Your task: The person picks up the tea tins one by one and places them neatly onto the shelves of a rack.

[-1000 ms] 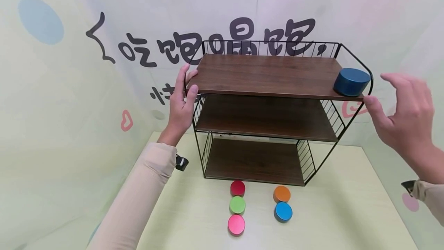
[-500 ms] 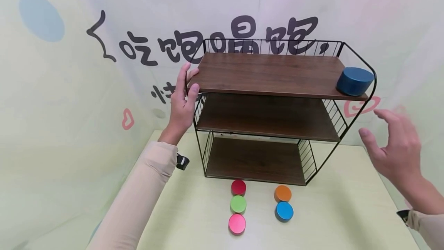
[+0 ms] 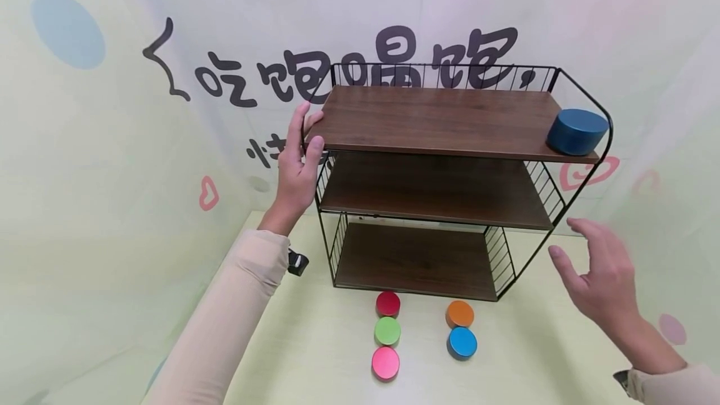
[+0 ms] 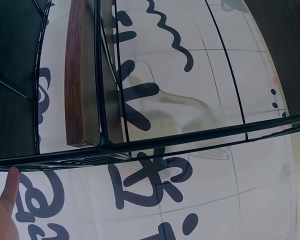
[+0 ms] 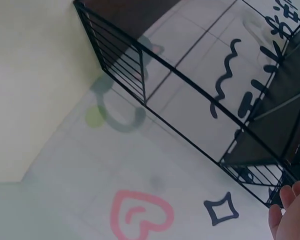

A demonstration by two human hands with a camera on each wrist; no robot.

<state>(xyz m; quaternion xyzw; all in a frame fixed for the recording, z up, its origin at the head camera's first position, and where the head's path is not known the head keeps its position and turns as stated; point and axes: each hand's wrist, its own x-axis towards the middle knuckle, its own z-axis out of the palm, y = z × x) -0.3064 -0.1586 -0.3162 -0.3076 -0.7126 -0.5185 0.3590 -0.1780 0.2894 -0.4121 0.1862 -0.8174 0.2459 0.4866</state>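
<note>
A black wire rack with three dark wooden shelves [image 3: 439, 119] stands on the table. My left hand [image 3: 298, 174] grips the rack's left side at the top shelf, thumb at the front edge and a finger over the board; its fingertips show beside the rail in the left wrist view [image 4: 5, 210]. A dark blue round tin [image 3: 577, 132] sits at the top shelf's right front corner. My right hand [image 3: 607, 277] holds nothing, its fingers loosely bent and spread from the thumb, to the right of the lower rack; part of it shows in the right wrist view [image 5: 292, 215].
In front of the rack on the pale table [image 3: 315, 355] lie red [image 3: 388, 304], green [image 3: 387, 330] and pink [image 3: 385, 363] round pieces in a column. Orange [image 3: 460, 314] and blue [image 3: 462, 342] ones lie to their right. A printed cloth [image 3: 169, 142] hangs behind.
My right hand has moved down and to the left, from beside the dark blue tin to beside the lower rack. My left hand keeps its place on the rack.
</note>
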